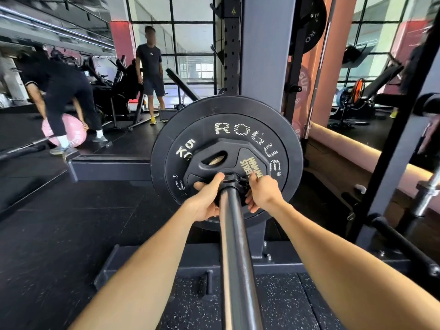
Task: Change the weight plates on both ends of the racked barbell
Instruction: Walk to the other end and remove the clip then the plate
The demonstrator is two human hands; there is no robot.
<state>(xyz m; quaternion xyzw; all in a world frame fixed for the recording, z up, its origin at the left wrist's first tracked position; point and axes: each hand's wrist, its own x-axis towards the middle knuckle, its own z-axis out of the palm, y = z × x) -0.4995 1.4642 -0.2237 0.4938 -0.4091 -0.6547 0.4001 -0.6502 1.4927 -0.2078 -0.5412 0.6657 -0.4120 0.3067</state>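
Observation:
I look along the barbell sleeve (234,246) toward its plates. A large black Rogue plate (228,126) sits on the sleeve, and in front of it a smaller black Hammer Strength plate (214,160) with grip holes. A black collar (234,184) rings the sleeve against the small plate. My left hand (206,200) grips the collar from the left, thumb on top. My right hand (262,192) holds its right side, fingers wrapped on the collar's lever.
The grey rack upright (264,48) stands just behind the plates, its base frame (114,166) on the black rubber floor. A plate hangs high on the rack (312,22). At left a person bends over a pink plate (78,133); another person stands behind (151,67).

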